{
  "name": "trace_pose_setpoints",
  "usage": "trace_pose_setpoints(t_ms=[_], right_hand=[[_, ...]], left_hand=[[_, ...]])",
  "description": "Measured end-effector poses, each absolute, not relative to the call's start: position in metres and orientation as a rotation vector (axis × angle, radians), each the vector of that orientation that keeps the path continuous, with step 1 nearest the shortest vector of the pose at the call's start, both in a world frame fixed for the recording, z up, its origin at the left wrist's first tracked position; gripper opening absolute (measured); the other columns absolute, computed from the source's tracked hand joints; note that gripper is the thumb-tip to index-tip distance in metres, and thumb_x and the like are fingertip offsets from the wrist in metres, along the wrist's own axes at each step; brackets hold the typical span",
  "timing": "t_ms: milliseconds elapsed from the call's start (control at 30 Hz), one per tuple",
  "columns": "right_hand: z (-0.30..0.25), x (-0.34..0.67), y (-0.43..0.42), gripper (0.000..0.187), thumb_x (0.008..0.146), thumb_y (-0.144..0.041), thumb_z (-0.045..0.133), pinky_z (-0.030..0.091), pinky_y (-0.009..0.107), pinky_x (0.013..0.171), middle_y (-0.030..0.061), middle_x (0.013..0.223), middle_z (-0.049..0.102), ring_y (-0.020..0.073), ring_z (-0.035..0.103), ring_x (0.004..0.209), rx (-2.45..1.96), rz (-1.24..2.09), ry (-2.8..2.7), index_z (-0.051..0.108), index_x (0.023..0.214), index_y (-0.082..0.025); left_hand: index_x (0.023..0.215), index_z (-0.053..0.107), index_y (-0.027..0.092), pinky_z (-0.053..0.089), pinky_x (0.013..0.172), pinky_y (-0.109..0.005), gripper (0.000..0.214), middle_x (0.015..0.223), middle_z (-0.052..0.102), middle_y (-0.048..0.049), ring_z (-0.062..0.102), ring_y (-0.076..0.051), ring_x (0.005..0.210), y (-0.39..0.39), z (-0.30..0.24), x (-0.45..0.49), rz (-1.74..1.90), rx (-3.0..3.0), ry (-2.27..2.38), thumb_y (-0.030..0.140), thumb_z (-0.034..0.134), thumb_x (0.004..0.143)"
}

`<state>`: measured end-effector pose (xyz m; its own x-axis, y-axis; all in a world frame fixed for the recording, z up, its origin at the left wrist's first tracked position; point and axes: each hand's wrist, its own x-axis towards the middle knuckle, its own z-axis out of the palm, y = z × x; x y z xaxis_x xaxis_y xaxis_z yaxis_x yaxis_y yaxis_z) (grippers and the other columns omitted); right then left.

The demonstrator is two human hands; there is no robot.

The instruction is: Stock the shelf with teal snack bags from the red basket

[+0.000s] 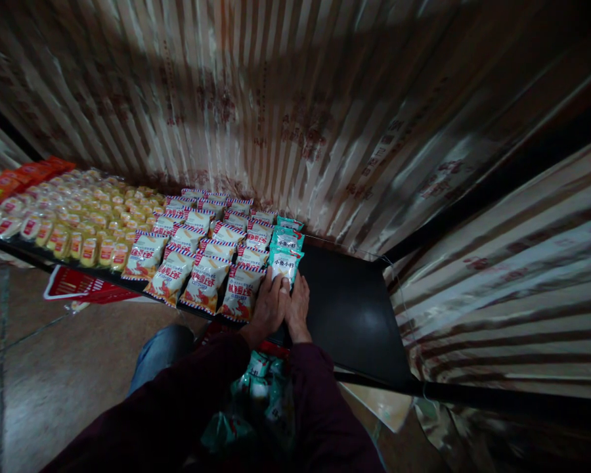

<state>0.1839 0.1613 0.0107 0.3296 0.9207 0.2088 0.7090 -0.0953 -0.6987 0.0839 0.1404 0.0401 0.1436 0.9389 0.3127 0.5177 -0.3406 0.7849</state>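
Note:
A green-and-white snack bag [284,263] stands at the front of a short row of similar bags on a black shelf. Both of my hands are at its lower part: my left hand [270,307] closes on its left side and front, and my right hand [298,303] on its right side. Their fingers nearly meet and cover the bag's bottom. Directly behind it is another green snack bag [286,240]. Close to my left hand, a white-and-red snack bag [241,290] with a striped top edge leans in the neighbouring row.
Several rows of white-and-red bags and small yellow wrapped cakes [89,249] fill the shelf's left side, with orange packets [24,176] at the far end. Black shelf surface [354,315] extends rightward. More green bags [259,387] lie below my arms. Striped plastic sheeting [256,98] hangs behind.

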Motion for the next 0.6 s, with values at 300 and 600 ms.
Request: trace_pose_setpoints(t_ms=[300,600], right_hand=[[0.012,0.187,0.158,0.076,0.088,-0.059,0.024,0.027,0.048,0.113,0.0178,0.145,0.044,0.0291,0.032,0.138,-1.861,0.434,-1.397,0.04,0.141,-0.006],[0.006,0.192,0.153,0.072,0.088,-0.057,0.031,0.029,0.05,0.111,0.0176,0.146,0.043,0.0291,0.032,0.139,-1.798,0.463,-1.364,0.038,0.143,-0.011]], left_hand=[[0.14,0.039,0.01,0.027,0.117,-0.051,0.049,0.154,0.026,-0.0194,0.023,-0.03,0.145,0.143,0.027,0.086,1.165,1.948,1.386,0.034,0.028,0.099],[0.141,0.037,0.008,0.022,0.118,-0.051,0.052,0.156,0.02,-0.0216,0.014,-0.029,0.147,0.14,0.026,0.091,1.152,1.998,1.388,0.037,0.026,0.099]])
